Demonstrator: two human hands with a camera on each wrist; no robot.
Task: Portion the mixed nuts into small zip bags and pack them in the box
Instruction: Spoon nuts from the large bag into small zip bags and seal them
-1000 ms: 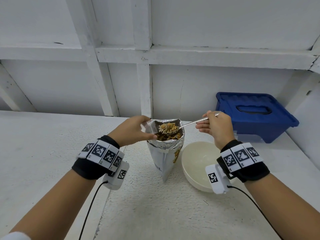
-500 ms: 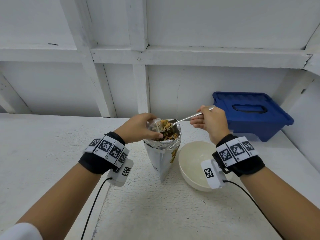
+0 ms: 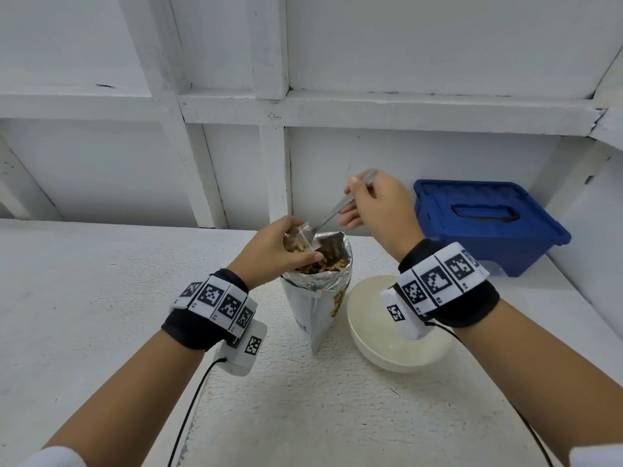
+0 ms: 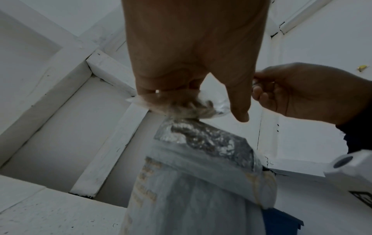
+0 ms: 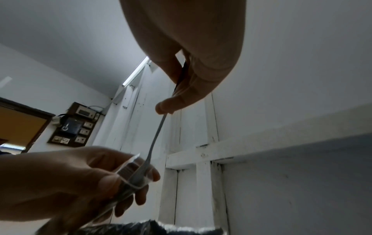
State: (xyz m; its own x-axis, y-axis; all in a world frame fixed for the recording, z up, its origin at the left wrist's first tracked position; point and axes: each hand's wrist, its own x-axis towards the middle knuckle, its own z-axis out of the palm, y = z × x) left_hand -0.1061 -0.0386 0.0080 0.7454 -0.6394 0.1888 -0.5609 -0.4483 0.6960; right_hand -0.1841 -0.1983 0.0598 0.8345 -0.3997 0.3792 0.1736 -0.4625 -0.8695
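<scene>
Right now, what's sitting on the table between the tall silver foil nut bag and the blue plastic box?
The cream round bowl sits between the silver foil nut bag and the blue plastic lidded box, closer to the bag. The head view shows it.

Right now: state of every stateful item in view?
small zip bag: open, partly filled, held by left hand over the foil nut bag
foil nut bag: open, upright, nuts inside
spoon: tilted into zip bag, pinched by right hand
bowl: upright
blue box: lid on
</scene>
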